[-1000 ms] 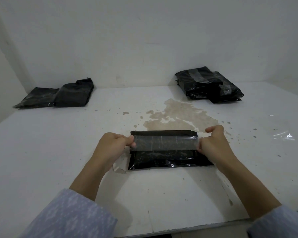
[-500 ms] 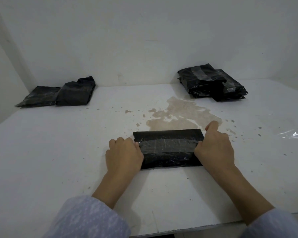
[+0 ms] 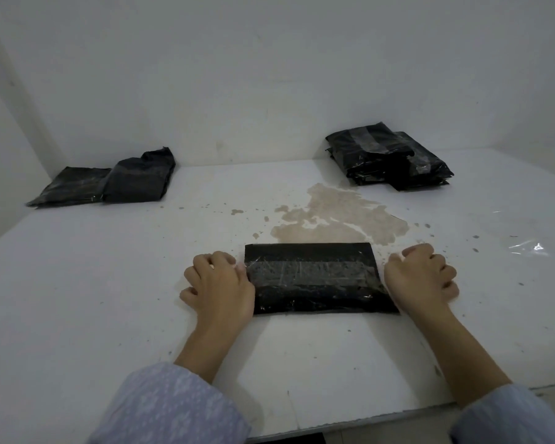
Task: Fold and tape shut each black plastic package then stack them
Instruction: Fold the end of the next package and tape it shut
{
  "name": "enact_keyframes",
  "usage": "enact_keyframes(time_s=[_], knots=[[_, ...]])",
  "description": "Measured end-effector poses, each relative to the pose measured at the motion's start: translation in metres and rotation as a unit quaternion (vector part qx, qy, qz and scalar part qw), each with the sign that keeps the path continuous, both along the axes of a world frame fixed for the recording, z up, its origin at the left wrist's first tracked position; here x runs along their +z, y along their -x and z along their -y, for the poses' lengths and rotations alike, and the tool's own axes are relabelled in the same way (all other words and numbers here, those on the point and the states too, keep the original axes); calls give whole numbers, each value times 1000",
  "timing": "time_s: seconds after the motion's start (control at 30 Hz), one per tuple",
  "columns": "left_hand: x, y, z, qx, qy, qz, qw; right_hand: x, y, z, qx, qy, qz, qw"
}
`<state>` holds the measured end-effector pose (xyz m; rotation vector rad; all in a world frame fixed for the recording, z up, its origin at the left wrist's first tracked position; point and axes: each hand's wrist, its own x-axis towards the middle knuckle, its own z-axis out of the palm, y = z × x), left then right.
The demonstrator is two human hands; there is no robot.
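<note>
Head view: left hand (image 3: 217, 285) and right hand (image 3: 420, 277) sit with fingers curled at either end of the folded black package (image 3: 314, 278), knuckles on the table (image 3: 109, 299), gripping nothing that I can see. Clear tape (image 3: 308, 272) spans the package. It looks light, soft and slick; I would lift it by its 2 short ends. No readable writing anywhere.

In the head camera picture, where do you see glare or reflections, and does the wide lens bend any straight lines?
Head view: soft, even light, faint shadows under the forearms; small glare on the clear film scrap at right and on the tape strip across the package; table edge curves from the wide lens; both hands look sharp.
</note>
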<state>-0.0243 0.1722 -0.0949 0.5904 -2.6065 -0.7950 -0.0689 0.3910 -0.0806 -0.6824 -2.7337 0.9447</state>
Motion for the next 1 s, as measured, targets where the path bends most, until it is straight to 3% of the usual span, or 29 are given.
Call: enact_keyframes(time_s=[0.07,0.13,0.23,0.3,0.37,0.57,0.73,0.8,0.93,1.0], knots=[[2,-7,0,-96,-6,-122,988,1,-16,5,82,8,-166,983],[4,-16,-3,-263,98,-150,948,0,-37,21,259,-62,-257,929],[-5,-16,-3,-408,241,-66,878,-20,-45,34,412,-265,-195,850],[-8,-13,-3,-413,241,20,878,-27,-42,36,430,-313,-149,834],[-7,-13,-3,-402,251,64,878,-27,-39,35,426,-325,-125,835],[-7,-14,-4,-392,227,55,890,-23,-39,35,419,-339,-89,838],[-9,-18,-4,-383,229,43,894,-21,-44,33,369,-287,-70,881],[-10,-19,-3,-365,220,43,904,-19,-49,29,350,-243,-19,904],[-10,-15,-3,-330,199,50,921,-14,-50,33,339,-252,7,906],[-9,-15,-5,-329,177,53,926,-9,-51,33,343,-210,24,915]])
